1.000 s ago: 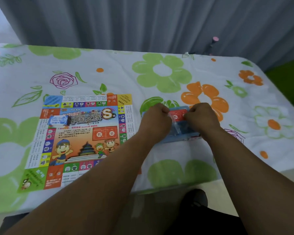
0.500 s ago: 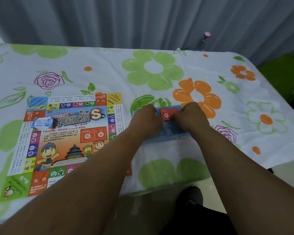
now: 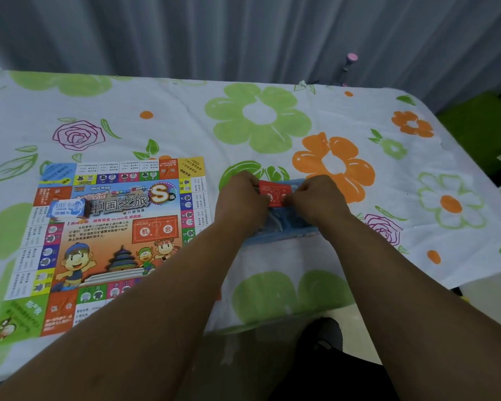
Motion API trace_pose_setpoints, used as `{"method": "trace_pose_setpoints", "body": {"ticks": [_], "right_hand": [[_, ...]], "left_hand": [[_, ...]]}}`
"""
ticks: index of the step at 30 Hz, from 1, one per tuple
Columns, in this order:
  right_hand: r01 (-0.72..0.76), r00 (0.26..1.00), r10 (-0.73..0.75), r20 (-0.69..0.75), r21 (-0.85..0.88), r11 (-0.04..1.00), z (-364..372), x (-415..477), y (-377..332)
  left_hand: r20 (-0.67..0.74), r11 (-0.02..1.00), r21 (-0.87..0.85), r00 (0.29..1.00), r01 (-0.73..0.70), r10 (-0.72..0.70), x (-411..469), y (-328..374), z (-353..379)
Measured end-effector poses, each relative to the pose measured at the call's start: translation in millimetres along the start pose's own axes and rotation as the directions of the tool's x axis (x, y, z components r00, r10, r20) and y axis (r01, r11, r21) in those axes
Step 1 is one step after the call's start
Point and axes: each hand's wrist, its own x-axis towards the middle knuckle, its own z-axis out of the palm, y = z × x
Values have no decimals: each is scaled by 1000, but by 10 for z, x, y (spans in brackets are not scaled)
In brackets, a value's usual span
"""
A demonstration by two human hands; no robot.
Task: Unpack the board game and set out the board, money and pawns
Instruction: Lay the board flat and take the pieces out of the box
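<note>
1. The board [image 3: 107,233] lies unfolded and flat on the left part of the flowered tablecloth [image 3: 272,117]. Its near right corner is hidden under the left forearm.
2. A small blue-and-white bundle [image 3: 67,209], probably the paper money, rests on the board's left side near the title. Its print is too blurred to read.
3. Just right of the board a blue box [image 3: 284,231] sits on the cloth. The hands and wrists cover most of it, leaving only its near edge and a strip of the far rim in sight.
4. The left hand [image 3: 240,198] has its fingers curled and pinches the left end of a red card pack [image 3: 274,193]. The right hand [image 3: 318,201], curled likewise, pinches the right end. The knuckles hide the fingertips of both hands.
5. The red pack is over the far half of the blue box. Whether it touches the box cannot be told.
6. Something pale and glossy shows inside the box between the wrists, too smeared to make out.
7. A grey curtain [image 3: 243,33] hangs behind the table. In front of it stands a pink-capped object [image 3: 351,59], its lower part cut off by the table's far edge.
</note>
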Motion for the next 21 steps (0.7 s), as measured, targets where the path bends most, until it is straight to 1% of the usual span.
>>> {"method": "trace_pose_setpoints", "body": {"ticks": [3, 6, 9, 11, 16, 21], "right_hand": [[3, 1000, -3, 6, 1, 1000, -21, -20, -18], [2, 1000, -2, -9, 22, 1000, -50, -49, -39], [21, 999, -18, -48, 66, 998, -99, -82, -97], [46, 997, -37, -70, 134, 990, -153, -107, -148], [104, 986, -70, -150, 230, 968, -226, -136, -266], [116, 991, -83, -108, 357, 927, -138, -202, -446]], "left_hand": [[-15, 991, -124, 998, 59, -62, 9, 10, -18], [-5, 972, -216, 996, 88, -91, -5, 50, -53], [38, 950, -288, 993, 116, -110, -39, 79, -101], [68, 929, -344, 990, 139, -123, -67, 99, -145], [71, 907, -400, 991, 131, -112, -76, 148, -281], [-1, 900, -426, 994, 95, -105, -87, 79, -481]]}}
